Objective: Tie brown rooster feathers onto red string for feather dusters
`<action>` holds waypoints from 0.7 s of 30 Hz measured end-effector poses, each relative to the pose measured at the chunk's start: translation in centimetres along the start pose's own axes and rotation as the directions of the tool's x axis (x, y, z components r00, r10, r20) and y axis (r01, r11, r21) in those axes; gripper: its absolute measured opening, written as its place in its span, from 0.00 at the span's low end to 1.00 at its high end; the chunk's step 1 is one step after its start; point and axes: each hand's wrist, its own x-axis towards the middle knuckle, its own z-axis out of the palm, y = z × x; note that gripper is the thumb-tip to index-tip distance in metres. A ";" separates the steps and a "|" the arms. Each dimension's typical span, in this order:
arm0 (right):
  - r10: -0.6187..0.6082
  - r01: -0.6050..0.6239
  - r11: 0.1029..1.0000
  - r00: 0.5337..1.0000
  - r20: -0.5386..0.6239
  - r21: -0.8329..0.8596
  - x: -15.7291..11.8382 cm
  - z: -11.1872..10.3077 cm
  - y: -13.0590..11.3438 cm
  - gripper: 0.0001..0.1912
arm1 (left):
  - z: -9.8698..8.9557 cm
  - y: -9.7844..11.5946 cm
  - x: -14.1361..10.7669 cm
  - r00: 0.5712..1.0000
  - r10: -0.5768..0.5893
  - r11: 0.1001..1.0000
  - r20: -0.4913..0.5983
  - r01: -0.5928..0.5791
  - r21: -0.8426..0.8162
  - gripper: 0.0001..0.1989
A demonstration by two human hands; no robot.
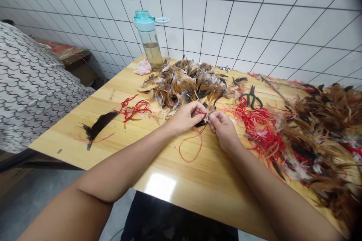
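My left hand (189, 116) is closed on a red string (190, 161), which hangs in a loop over the wooden table (113, 128). Close beside it, my right hand (223, 126) pinches the quill end of a small feather bundle (210, 110). The fingertips of both hands nearly meet there, and the fingers partly hide the bundle. Just beyond my hands lies a large pile of brown feathers (186, 83). A tangle of red strings (261, 128) spreads to the right of my right hand.
Black snips (251, 98) lie behind the red tangle. More brown feathers (330, 113) cover the right side. A water bottle (151, 41) and crumpled plastic (143, 67) stand near the tiled wall. At left are a black feather (100, 125), red strings (135, 109) and patterned cloth (36, 90).
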 end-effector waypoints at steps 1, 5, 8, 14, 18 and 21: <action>-0.073 0.070 0.995 0.997 -0.040 -0.072 0.2 -0.2 0.1 0.14 | 0.0 -0.1 0.0 1.000 0.000 1.000 0.017 0.000 0.012 0.06; -0.194 0.186 0.944 0.981 -0.003 -0.271 0.9 -0.9 0.3 0.08 | 0.1 -0.3 -0.2 0.997 0.031 0.996 0.072 -0.036 0.077 0.05; -0.214 0.231 0.882 0.973 0.086 -0.410 1.2 -1.2 0.5 0.05 | 0.2 -0.2 -0.4 0.994 0.063 0.972 0.091 -0.082 0.220 0.06; -0.340 0.354 0.739 0.931 0.136 -0.574 1.2 -1.5 0.7 0.06 | 0.4 -0.4 -0.5 0.960 0.264 0.836 0.097 -0.278 0.473 0.07; -0.349 0.363 0.712 0.926 0.146 -0.601 1.0 -1.4 0.6 0.05 | 0.5 -0.9 -0.3 0.905 0.396 0.731 0.153 -0.412 0.545 0.07; -0.361 0.373 0.703 0.921 0.149 -0.606 1.0 -1.4 0.7 0.05 | 0.4 -1.2 -0.3 0.893 0.415 0.689 0.173 -0.433 0.581 0.07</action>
